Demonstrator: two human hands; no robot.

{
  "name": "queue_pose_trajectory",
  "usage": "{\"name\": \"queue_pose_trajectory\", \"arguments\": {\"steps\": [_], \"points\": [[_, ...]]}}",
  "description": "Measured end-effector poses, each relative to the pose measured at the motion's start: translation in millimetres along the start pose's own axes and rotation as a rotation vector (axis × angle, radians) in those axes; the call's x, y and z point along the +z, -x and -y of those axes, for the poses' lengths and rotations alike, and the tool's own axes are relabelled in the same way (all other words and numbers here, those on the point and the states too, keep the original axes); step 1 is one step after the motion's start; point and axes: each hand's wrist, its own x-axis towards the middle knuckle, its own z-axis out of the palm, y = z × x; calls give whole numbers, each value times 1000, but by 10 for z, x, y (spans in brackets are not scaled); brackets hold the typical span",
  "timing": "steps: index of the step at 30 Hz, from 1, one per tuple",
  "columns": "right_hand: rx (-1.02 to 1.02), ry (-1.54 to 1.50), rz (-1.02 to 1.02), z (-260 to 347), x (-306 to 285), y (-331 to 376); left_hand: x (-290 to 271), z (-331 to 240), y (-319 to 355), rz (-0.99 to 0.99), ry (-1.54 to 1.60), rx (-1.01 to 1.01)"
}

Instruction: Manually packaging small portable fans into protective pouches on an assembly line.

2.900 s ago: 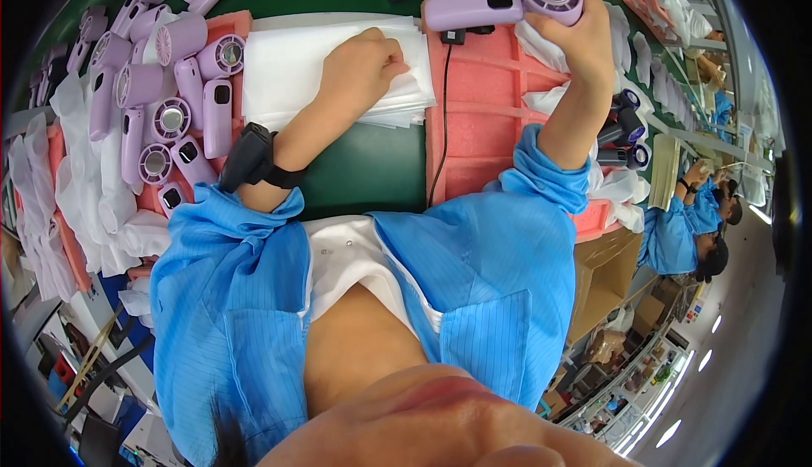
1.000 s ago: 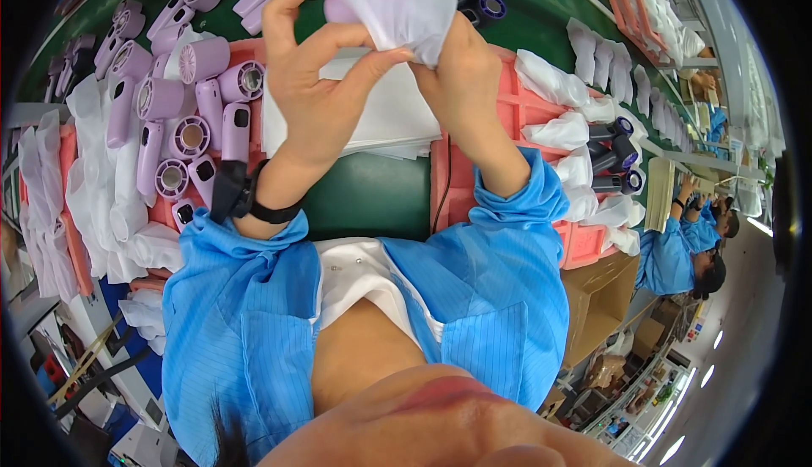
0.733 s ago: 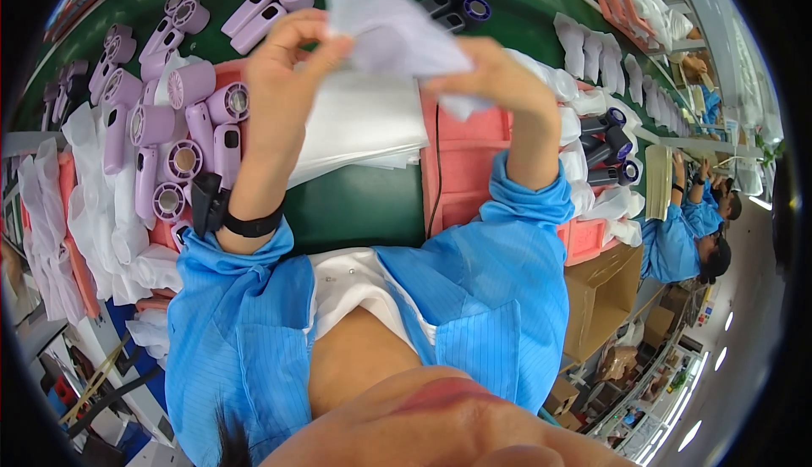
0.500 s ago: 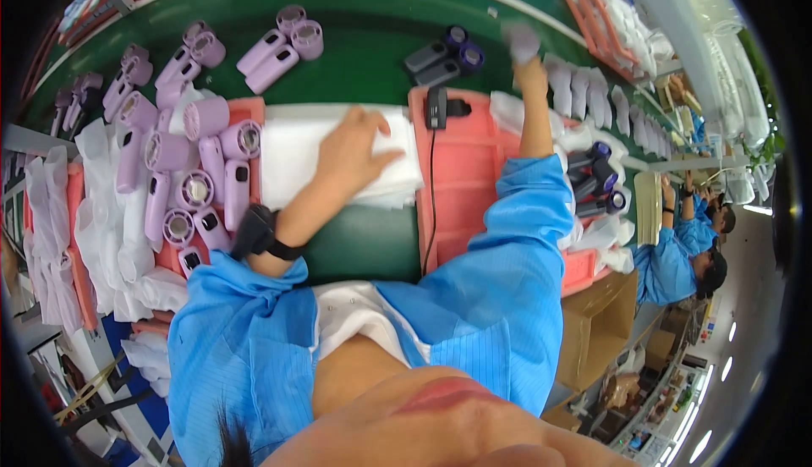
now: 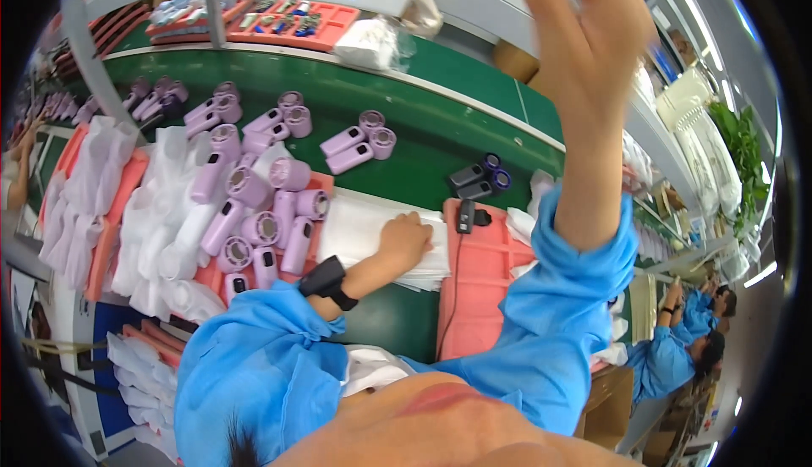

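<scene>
A green workbench surface [image 5: 406,141] is seen across mid-frame, with lilac handheld fans [image 5: 262,213] massed at centre left. The left hand [image 5: 406,240] is laid, fingers curled together, on a stack of white foam bags [image 5: 359,228]. The right hand [image 5: 592,19], raised at upper right, is spread open. A pink moulded tray [image 5: 482,289] is seen at centre right.

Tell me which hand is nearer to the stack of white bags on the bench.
Left. The left hand rests on the stack of white bags. The right hand is raised high above the bench, well clear of the stack.
</scene>
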Motion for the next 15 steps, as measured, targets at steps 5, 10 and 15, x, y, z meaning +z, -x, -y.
{"name": "queue_pose_trajectory", "arguments": {"steps": [5,10,15], "points": [[25,92,195,-398,1224,-1375,135,-83,-66,-43,-45,75],[128,476,722,-902,2108,-1579,472,10,-197,-170,110,111],[180,589,435,-774,1976,-1610,501,11,-197,-123,92,68]]}}
